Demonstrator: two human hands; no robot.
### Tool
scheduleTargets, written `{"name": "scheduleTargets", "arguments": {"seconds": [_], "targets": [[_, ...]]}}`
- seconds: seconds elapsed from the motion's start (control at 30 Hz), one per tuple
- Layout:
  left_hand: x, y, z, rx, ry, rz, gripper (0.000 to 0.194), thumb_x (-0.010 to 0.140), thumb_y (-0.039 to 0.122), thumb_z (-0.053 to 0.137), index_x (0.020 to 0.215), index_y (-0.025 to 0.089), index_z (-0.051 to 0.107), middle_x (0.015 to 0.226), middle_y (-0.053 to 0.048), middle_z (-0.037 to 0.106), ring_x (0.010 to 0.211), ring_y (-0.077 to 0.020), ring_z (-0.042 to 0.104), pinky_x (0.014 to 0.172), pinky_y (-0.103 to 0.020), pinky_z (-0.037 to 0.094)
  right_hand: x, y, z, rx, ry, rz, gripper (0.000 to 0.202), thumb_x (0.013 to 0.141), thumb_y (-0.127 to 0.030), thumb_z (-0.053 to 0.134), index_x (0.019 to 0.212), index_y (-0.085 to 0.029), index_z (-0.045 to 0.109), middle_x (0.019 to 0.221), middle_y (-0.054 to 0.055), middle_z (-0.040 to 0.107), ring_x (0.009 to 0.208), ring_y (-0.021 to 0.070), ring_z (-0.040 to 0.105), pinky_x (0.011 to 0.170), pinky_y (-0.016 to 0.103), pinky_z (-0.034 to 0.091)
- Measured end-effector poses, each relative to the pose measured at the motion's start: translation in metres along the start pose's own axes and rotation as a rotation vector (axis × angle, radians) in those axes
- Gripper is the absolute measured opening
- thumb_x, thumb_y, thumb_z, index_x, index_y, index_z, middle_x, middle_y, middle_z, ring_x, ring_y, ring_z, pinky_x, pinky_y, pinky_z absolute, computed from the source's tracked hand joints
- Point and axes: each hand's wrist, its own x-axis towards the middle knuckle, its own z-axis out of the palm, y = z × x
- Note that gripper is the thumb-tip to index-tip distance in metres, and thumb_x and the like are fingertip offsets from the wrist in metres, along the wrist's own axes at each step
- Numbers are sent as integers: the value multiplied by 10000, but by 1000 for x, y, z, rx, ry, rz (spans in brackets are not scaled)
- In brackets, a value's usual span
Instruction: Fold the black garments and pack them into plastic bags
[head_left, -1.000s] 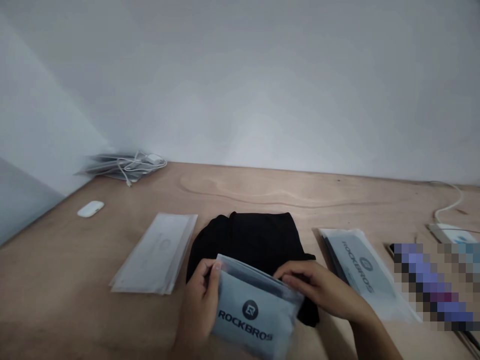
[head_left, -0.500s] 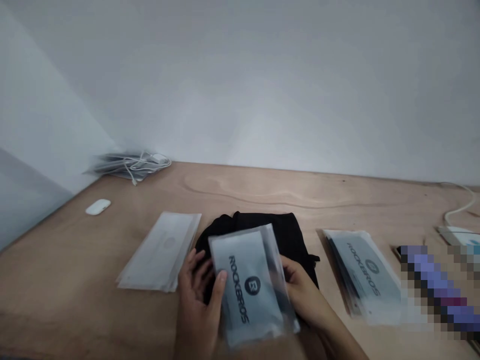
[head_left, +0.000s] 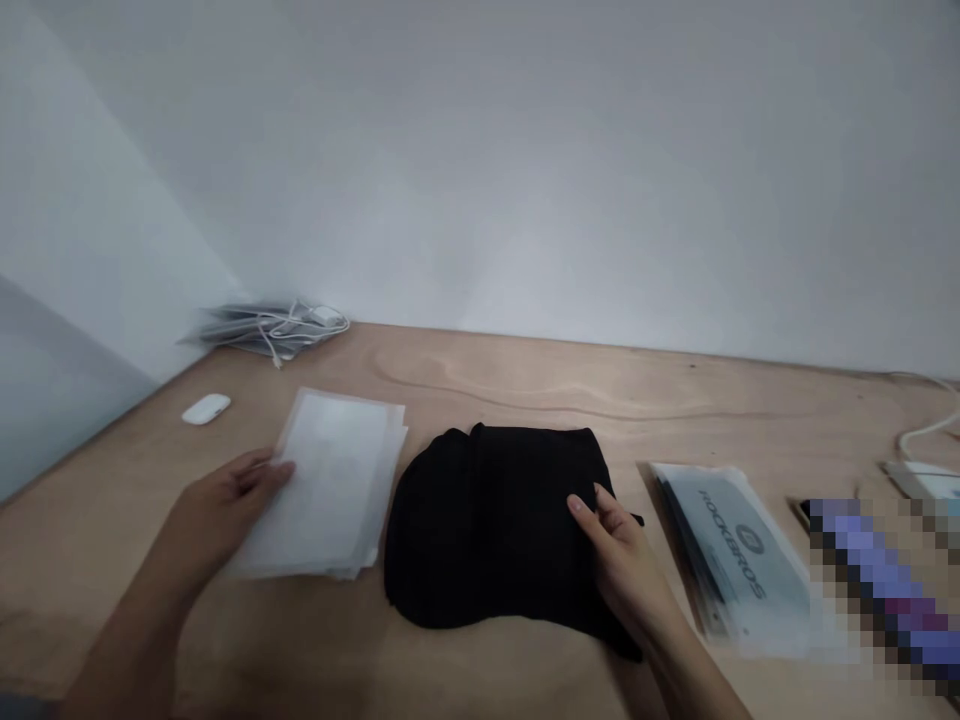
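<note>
On the left, my left hand (head_left: pixel 236 495) pinches the left edge of a frosted plastic bag (head_left: pixel 330 470), which lies over or just above a stack of similar bags. The bag's upper face is whitish, with only a faint mark. A folded black cloth item (head_left: pixel 502 520) lies flat in the middle of the table. My right hand (head_left: pixel 619 540) has its thumb on top of the cloth's right edge and its fingers at that edge, gripping it.
Right of the cloth lies a stack of packed ROCKBROS bags (head_left: pixel 739 550). Beyond it are a pixelated object (head_left: pixel 885 590) and a white cable (head_left: pixel 926 432). A white case (head_left: pixel 206 409) and grey bags with cables (head_left: pixel 277 328) lie at the left, near the wall.
The ROCKBROS-printed bag is no longer held up over the cloth. My left hand has moved left to the bag stack, and my right hand now grips the cloth, which is fully uncovered.
</note>
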Motion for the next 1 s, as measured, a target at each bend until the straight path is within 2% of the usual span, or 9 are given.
{"name": "scheduleTargets", "arguments": {"seconds": [0.17,0.23,0.3,0.37,0.43,0.57,0.67,0.87,1.0], "targets": [[6,-6,23,207,10,285,577,811,591,493,1087,130,703,964,-71,684,1095,-311,628,917,-409,492,0,8,-4,-48,36,16,484,799,-609,755,1095,-231,693,979,57,749,952,268,692,845,380,555],[-32,20,43,48,14,349,517,798,569,547,1101,178,699,1014,-113,677,977,-307,664,822,-403,555,1,14,-2,-75,10,30,453,809,-607,747,1056,-230,703,944,45,737,920,251,683,827,357,544],[-81,52,65,-217,-231,389,442,886,520,528,1196,236,665,1057,-93,684,885,-250,691,754,-356,589,2,16,3,-110,-40,35,418,821,-596,741,1018,-230,708,888,23,716,862,224,669,796,330,529],[-125,79,87,-327,-454,484,557,877,457,616,1402,289,539,1300,-92,615,1066,-257,668,875,-371,582,3,16,8,-142,-104,32,403,824,-586,744,998,-224,705,847,8,696,814,202,655,771,309,516],[-148,91,103,-318,-445,498,629,882,358,625,1483,316,442,1363,-88,560,1209,-273,605,1003,-418,528,5,14,9,-163,-108,18,404,807,-585,759,966,-218,698,811,-3,680,776,186,643,746,292,508],[-138,81,111,-180,-163,431,457,968,244,423,1415,277,516,1251,-112,551,1171,-300,589,1025,-539,485,10,6,-8,-177,72,-4,397,752,-570,806,873,-217,670,739,-24,662,715,177,632,682,271,501],[-130,75,105,-133,83,462,423,951,296,517,1371,253,538,1316,-139,477,1220,-348,528,1046,-598,445,11,5,-26,-128,103,58,389,757,-549,807,926,-224,676,775,-9,705,722,199,667,705,299,524],[-156,90,120,-67,-278,752,653,787,135,625,1401,333,527,1199,-73,627,1054,-302,638,926,-517,543,11,3,-27,-326,-41,50,400,800,-577,753,969,-216,726,951,60,765,938,290,704,865,391,540],[-129,93,108,-269,-120,625,360,870,147,509,1172,292,641,1076,-37,702,969,-238,690,856,-391,574,17,-14,-28,-414,-25,-71,385,852,-572,693,989,-213,721,992,68,761,944,283,696,865,390,540]]}}
